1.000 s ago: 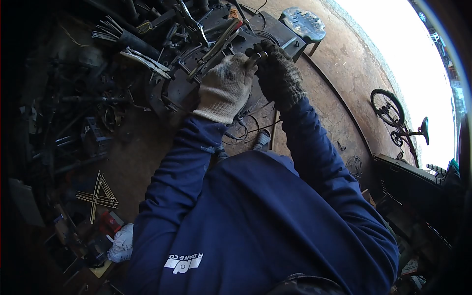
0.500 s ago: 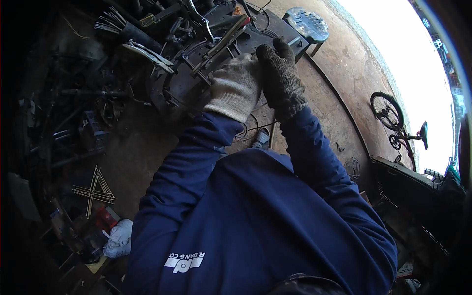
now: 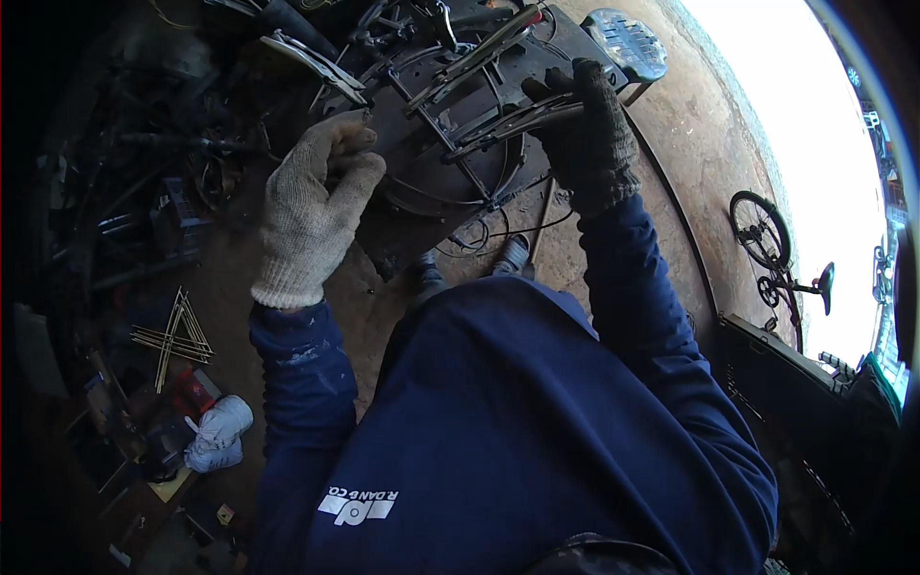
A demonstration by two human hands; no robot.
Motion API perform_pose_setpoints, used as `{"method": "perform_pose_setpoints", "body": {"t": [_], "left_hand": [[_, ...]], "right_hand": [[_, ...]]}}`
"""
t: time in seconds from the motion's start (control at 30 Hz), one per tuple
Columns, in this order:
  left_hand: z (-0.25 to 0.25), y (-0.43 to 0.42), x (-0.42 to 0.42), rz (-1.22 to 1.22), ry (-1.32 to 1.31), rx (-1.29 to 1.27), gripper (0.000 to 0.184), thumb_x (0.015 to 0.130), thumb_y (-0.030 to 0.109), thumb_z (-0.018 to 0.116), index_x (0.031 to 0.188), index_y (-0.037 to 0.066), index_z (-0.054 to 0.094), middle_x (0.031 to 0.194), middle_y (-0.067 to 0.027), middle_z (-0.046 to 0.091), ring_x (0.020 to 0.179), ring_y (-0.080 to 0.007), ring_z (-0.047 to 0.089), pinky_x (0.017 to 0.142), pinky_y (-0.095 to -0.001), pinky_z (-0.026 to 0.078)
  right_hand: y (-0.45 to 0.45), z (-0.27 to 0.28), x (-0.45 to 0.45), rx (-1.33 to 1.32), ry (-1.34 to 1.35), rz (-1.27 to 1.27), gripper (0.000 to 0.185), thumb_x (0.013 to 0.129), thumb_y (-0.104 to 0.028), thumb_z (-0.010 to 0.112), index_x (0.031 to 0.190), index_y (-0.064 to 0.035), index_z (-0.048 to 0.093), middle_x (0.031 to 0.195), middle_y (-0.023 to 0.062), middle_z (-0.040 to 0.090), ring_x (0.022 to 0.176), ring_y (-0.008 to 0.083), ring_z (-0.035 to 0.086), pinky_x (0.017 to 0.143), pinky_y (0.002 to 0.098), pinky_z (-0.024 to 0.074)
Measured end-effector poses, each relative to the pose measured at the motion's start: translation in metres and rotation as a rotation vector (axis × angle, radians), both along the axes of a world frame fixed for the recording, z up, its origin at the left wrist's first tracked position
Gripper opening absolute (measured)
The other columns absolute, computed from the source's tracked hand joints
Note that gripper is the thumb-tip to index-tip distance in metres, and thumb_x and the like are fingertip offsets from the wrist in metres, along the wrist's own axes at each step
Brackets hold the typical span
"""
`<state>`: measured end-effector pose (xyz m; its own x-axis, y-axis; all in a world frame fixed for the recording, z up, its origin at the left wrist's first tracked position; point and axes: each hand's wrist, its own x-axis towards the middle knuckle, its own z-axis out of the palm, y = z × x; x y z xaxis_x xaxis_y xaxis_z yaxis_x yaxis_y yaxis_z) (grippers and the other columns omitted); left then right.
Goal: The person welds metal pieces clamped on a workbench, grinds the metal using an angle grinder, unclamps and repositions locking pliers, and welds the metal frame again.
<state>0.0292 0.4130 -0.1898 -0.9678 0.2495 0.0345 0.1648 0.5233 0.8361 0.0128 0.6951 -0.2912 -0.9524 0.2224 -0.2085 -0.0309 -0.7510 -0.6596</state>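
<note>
My left hand (image 3: 321, 211), in a pale knit glove, is raised at the left of the metal table (image 3: 407, 230). Its thumb and fingers are bent but apart, close below the tip of a pair of locking pliers (image 3: 321, 72). My right hand (image 3: 594, 144), in a darker glove, is closed round the handles of another pair of locking pliers (image 3: 508, 127), whose jaws reach left to the frame of thin metal bars (image 3: 467, 177). Red-tipped pliers (image 3: 484, 53) lie across this frame further back. Curved rods and rings surround the bars.
A worn stool (image 3: 628, 46) stands beyond the table's right corner. Thin rods (image 3: 177, 335) and a white bag (image 3: 218, 431) lie on the floor at left. Cables (image 3: 470, 240) hang near my feet. A bicycle (image 3: 767, 240) is at right.
My hands have parted. The left has moved left and down from the right and opened; the right has moved right and taken hold of the locking pliers. The view has shifted, showing more of the bar frame.
</note>
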Motion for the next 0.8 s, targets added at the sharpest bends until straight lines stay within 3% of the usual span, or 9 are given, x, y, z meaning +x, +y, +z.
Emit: {"method": "perform_pose_setpoints", "body": {"t": [0.17,0.27,0.43,0.67,0.8], "left_hand": [[-0.018,-0.006,0.022,0.023,-0.15,0.04,0.039,0.091,0.006,0.069,0.128,0.004,0.059,0.114,-0.0095,0.068,0.1,-0.0127,0.065,0.088,-0.0273,0.052],[-0.027,-0.009,0.024,0.009,-0.074,0.035,0.037,0.089,0.009,0.072,0.124,0.004,0.061,0.109,-0.0097,0.069,0.094,-0.0147,0.069,0.08,-0.0282,0.056],[-0.026,-0.007,0.025,-0.008,-0.058,-0.001,0.036,0.089,0.011,0.071,0.123,0.004,0.061,0.108,-0.0103,0.069,0.095,-0.0164,0.069,0.08,-0.0291,0.056],[-0.034,-0.005,0.024,-0.04,-0.043,0.001,0.037,0.09,0.013,0.071,0.124,0.005,0.061,0.107,-0.0092,0.07,0.093,-0.0162,0.069,0.08,-0.0296,0.056],[-0.033,-0.005,0.025,-0.036,-0.033,-0.028,0.037,0.09,0.013,0.071,0.124,0.005,0.061,0.107,-0.0089,0.069,0.092,-0.0159,0.069,0.079,-0.0296,0.056]], "right_hand": [[0.001,0.004,-0.01,-0.001,-0.052,0.036,0.052,0.088,-0.035,0.073,0.128,-0.0098,0.05,0.115,0.0165,0.059,0.109,0.0417,0.062,0.086,0.0655,0.0529],[-0.004,0.006,-0.011,0.022,-0.065,0.021,0.055,0.089,-0.033,0.073,0.131,-0.0071,0.048,0.116,0.017,0.058,0.11,0.042,0.061,0.087,0.0646,0.0526],[-0.007,-0.001,-0.011,-0.017,-0.059,-0.049,0.065,0.087,-0.03,0.075,0.136,-0.0046,0.041,0.12,0.0185,0.054,0.108,0.0424,0.061,0.087,0.0645,0.0527],[-0.007,-0.015,-0.019,0.001,-0.001,-0.094,0.062,0.087,-0.028,0.074,0.134,-0.0029,0.042,0.114,0.0175,0.054,0.098,0.0405,0.063,0.084,0.0642,0.0542],[-0.005,-0.034,-0.025,0.464,0.1,-0.11,0.052,0.092,-0.029,0.066,0.13,-0.0006,0.045,0.117,0.0198,0.056,0.096,0.0408,0.066,0.081,0.0615,0.0568]]}}
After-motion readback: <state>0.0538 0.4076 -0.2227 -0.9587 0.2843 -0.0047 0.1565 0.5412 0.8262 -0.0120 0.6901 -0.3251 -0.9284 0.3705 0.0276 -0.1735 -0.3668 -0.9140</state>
